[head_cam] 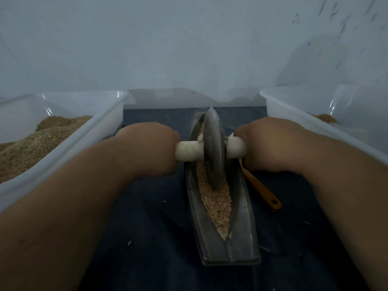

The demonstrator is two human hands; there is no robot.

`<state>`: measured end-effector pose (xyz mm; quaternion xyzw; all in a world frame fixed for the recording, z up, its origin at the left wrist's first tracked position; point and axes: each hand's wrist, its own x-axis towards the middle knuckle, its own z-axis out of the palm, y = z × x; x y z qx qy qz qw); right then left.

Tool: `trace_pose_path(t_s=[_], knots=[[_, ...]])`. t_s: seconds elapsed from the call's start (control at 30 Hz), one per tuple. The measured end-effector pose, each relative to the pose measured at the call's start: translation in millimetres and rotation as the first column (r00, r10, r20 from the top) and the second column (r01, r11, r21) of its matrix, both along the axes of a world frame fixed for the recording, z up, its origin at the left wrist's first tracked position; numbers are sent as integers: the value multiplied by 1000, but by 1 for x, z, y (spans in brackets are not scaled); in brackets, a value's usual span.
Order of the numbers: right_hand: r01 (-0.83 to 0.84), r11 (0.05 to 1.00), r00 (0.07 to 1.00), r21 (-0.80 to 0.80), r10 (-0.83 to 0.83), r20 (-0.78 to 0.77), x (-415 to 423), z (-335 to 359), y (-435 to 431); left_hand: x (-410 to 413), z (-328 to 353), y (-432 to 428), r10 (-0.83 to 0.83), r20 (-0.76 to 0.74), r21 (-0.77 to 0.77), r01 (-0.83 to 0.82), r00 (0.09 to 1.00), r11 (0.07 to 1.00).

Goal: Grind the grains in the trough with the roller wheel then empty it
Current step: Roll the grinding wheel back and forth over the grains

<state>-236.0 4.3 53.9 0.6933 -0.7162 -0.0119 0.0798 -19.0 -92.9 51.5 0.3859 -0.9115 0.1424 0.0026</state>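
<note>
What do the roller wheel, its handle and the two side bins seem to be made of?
Roller wheel: probably metal or stone, dull matte grey. Handle: pale and matte, maybe wood or a wrapping. Left bin and right bin: translucent plastic, with glossy glints on the walls.

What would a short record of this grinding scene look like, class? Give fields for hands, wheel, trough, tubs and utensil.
Left hand: grips the handle's left end
Right hand: grips its right end
Wheel: upright in the trough, on the grains
Trough: on dark cloth, between the tubs
Left tub: heaped with brown meal
Right tub: a little meal
Utensil: orange, lying right of the trough
</note>
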Motion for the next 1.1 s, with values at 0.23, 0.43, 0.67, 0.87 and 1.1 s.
trace_pose_path(t_s=[0.23,0.43,0.67,0.87,1.1], knots=[[-103,974,995,200,101,21,2,18,20,9,15,10,-41,83,378,6,996,926],[-43,995,999,88,46,-27,3,7,6,1,1,-7,-49,-16,124,50,999,991],[19,905,973,-425,-114,-199,-3,-24,-25,-12,-22,-24,75,-275,-134,-116,958,984],[14,955,996,-297,-38,-77,-7,-18,-17,-9,-15,-19,50,-214,-84,-69,976,994],[-62,992,998,113,61,14,4,10,13,7,11,6,-25,18,282,19,1000,959]])
